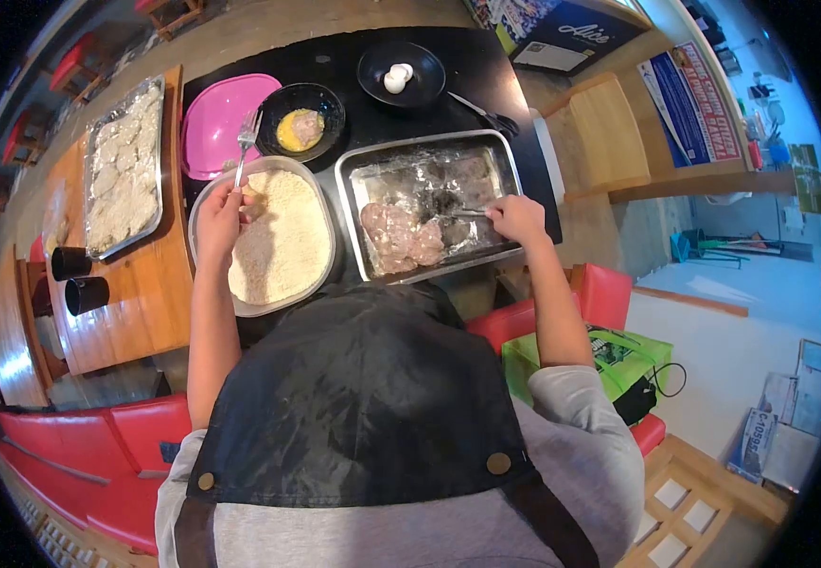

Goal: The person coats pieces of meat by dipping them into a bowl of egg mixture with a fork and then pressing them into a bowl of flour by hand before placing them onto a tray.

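Note:
My left hand (219, 225) is closed around the handle of a metal fork (247, 137), whose tines point away from me beside the black bowl of beaten egg (298, 130); a pale piece sits in the egg. The same hand hangs over the left side of a tub of pale crumbs (282, 237). My right hand (519, 220) grips a metal utensil (470, 213) whose far end is hard to make out. It reaches into a rectangular metal tray (349, 194), where pinkish raw ground meat (396, 237) lies in the near left part.
A pink lid (210, 142) lies left of the egg bowl. Eggshells (397, 78) sit in another black bowl (372, 62), with a knife (481, 112) to its right. Coated patties (124, 170) fill a tray on the wooden table, near two black cups (87, 295). A green bag (637, 355) rests on a red seat.

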Tool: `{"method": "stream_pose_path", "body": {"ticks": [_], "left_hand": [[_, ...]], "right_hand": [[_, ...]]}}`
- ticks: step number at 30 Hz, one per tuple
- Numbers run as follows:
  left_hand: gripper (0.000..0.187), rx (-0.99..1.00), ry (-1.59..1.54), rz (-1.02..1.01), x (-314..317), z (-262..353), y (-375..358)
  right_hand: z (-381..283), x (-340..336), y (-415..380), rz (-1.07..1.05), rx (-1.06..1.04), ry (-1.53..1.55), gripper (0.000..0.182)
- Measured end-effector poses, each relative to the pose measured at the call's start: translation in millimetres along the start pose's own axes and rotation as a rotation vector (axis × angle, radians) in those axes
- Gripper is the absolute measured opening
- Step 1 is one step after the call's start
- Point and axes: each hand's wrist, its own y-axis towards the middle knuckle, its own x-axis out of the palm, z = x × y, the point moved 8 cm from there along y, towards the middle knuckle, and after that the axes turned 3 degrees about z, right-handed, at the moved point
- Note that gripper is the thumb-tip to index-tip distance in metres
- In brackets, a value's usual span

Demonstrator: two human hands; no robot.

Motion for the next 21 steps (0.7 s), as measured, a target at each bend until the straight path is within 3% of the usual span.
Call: {"method": "stream_pose_path", "body": {"ticks": [2, 8, 12, 15, 18, 21], "left_hand": [[0.025, -0.004, 0.006, -0.004, 3.3, 4.4, -2.6], [0.025, -0.035, 0.013, -0.002, 4.8, 3.0, -6.7], [0.025, -0.05, 0.005, 0.015, -1.6, 2.2, -9.8], [0.026, -0.022, -0.042, -0.002, -7.0, -1.8, -7.9], [0.026, -0.034, -0.023, -0.005, -5.7, 0.1, -10.5], [0.026, -0.024, -0.014, 0.004, -5.1, 3.0, -10.9]], "right_hand": [[6.8, 7.5, -6.0, -0.056, 0.053, -0.012, 0.023], [-18.9, 41.4, 0.4, -0.13, -0.084, 0.085, 0.031], [-19.6, 7.4, -3.5, -0.096, -0.019, -0.002, 0.036], [-35.1, -16.2, -11.6, -0.033, -0.085, -0.002, 0.037], [-53.5, 4.7, -14.1, -0.128, -0.188, 0.086, 0.036], [-57.4, 17.3, -16.9, -0.139, -0.105, 0.07, 0.036]]}}
